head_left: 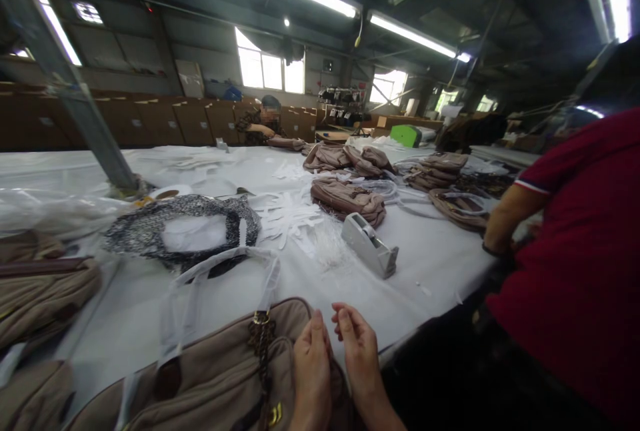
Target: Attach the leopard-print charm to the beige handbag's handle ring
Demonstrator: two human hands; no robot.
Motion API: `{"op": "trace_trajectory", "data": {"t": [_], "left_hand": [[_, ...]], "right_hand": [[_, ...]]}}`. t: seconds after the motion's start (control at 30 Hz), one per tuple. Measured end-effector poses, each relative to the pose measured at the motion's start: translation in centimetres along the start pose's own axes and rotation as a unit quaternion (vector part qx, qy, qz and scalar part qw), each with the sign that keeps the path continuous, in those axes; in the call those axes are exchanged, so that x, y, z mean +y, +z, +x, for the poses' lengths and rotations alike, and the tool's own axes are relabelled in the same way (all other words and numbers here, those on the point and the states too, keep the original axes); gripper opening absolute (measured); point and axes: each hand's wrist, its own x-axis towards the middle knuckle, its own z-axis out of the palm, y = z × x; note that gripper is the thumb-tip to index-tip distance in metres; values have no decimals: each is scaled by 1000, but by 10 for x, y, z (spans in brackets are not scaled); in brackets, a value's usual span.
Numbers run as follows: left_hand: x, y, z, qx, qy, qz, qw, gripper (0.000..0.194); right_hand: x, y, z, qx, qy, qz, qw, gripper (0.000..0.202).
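Note:
A taupe handbag (215,377) lies in front of me at the bottom of the head view, with dark trim, a dark tassel or chain and gold-coloured metal parts. Its handles (227,259) are wrapped in pale covering and stand up in a loop. Over the bag's right end, my left hand (313,364) is closed, thumb against curled fingers. My right hand (359,345) hovers just beside it, fingers bent in towards the thumb. Whatever the fingertips hold, if anything, is too small or hidden. A grey tape dispenser (369,245) stands beyond my hands.
Several taupe bags (347,199) lie in piles farther back. A black-and-white mesh bundle (185,227), white paper strips (287,214) and a tape roll (171,192) lie on the white-covered table. More bags (45,291) sit left. A person in red (580,251) stands close at right.

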Motion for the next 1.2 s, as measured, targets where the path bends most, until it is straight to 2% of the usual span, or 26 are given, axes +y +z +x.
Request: {"op": "trace_trajectory", "data": {"t": [0.13,0.37,0.5,0.6,0.67,0.73,0.77,0.83,0.9,0.93,1.07,1.13,1.2], "left_hand": [[1,-9,-4,0,7,23,1000,51],[6,-16,-11,-30,56,107,992,47],[12,-14,-17,-50,77,135,987,45],[26,-23,-22,-62,115,220,967,41],[39,-40,-21,-21,171,290,941,34],[52,-63,-13,73,223,343,910,26],[58,-76,-7,127,237,361,893,30],[65,-96,7,179,229,395,871,54],[68,-107,18,157,186,422,873,71],[67,-109,22,134,163,429,878,73],[65,-105,27,68,121,416,899,47],[69,-104,28,51,107,368,922,37],[76,-104,29,34,70,287,955,37]], "right_hand": [[-13,4,-4,-28,-1,56,998,38],[-15,8,2,-11,44,102,994,31],[-19,8,0,-21,95,209,973,32],[-24,7,3,-30,115,257,959,37],[-26,6,7,-67,108,241,962,44],[-26,6,11,-118,94,195,969,50],[-25,7,13,-147,89,164,971,48],[-22,12,14,-201,85,95,971,37],[-19,19,13,-239,71,29,968,28],[-17,22,13,-248,59,-5,967,26],[-14,34,12,-251,-10,-128,959,16],[-14,37,12,-247,-29,-162,955,13],[-14,39,13,-241,-35,-175,954,13]]}}
